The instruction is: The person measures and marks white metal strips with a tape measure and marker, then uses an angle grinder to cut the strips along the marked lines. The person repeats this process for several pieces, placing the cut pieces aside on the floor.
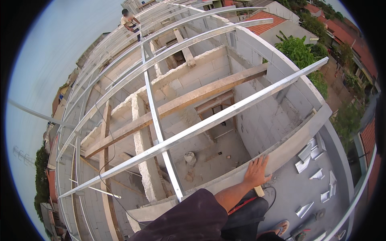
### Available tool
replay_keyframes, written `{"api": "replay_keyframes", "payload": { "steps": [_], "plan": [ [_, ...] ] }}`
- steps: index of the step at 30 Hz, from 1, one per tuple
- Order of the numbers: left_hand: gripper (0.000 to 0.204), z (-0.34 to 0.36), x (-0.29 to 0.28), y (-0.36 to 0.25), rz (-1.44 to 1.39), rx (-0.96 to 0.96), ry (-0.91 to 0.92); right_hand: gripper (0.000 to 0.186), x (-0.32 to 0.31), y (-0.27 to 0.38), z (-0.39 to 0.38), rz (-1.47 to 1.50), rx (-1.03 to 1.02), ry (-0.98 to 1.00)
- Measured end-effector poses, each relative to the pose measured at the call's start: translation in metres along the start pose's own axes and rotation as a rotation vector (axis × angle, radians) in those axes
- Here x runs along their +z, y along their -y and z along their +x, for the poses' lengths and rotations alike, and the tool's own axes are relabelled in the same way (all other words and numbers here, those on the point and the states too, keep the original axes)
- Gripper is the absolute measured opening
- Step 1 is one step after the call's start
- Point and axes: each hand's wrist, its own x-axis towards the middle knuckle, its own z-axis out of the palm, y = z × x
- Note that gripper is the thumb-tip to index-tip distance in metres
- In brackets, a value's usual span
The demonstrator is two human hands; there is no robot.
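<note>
My left hand (256,172) lies palm down on the pale top of a block wall (293,134), its fingers stretched out and holding nothing. The arm reaches over from the lower edge in a dark sleeve (189,217). Beside the wrist is the end of a short wooden piece (259,191), near a dark cable. Beyond the hand, a long silver metal roof channel (201,129) slants across the room opening. Another metal channel (155,112) crosses beneath it. My right hand is not in view.
Wooden beams (181,105) span the room; a white sack (190,158) sits on the floor far below. Metal offcuts (304,209) and a power tool (320,214) lie on the grey ledge at right, near a sandalled foot (282,227). Another person (129,22) works at the far left.
</note>
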Motion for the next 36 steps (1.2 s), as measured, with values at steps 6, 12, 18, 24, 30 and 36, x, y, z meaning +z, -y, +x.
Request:
{"api": "replay_keyframes", "payload": {
  "steps": [6, 12, 18, 24, 30, 36],
  "plan": [
    [0.111, 0.007, -0.003, -0.008, -0.033, -0.015, 0.037, 0.12, 0.007, 0.011, 0.019, 0.085, -0.004, 0.007],
    [0.112, 0.009, 0.001, -0.005, -0.013, -0.017, 0.029, 0.119, 0.014, 0.002, 0.015, 0.078, -0.015, 0.003],
    [0.112, 0.009, 0.002, -0.006, -0.025, -0.01, 0.044, 0.121, 0.013, 0.0, 0.01, 0.061, 0.024, 0.021],
    [0.111, 0.006, 0.001, -0.004, -0.013, -0.017, 0.045, 0.122, 0.009, 0.004, 0.013, 0.083, 0.03, 0.04],
    [0.11, 0.007, 0.002, -0.004, -0.014, -0.004, 0.028, 0.121, 0.012, 0.002, 0.014, 0.073, 0.02, 0.037],
    [0.111, 0.005, 0.005, -0.003, -0.024, 0.0, 0.022, 0.121, 0.008, 0.011, 0.015, 0.103, 0.005, 0.031]
  ]
}}
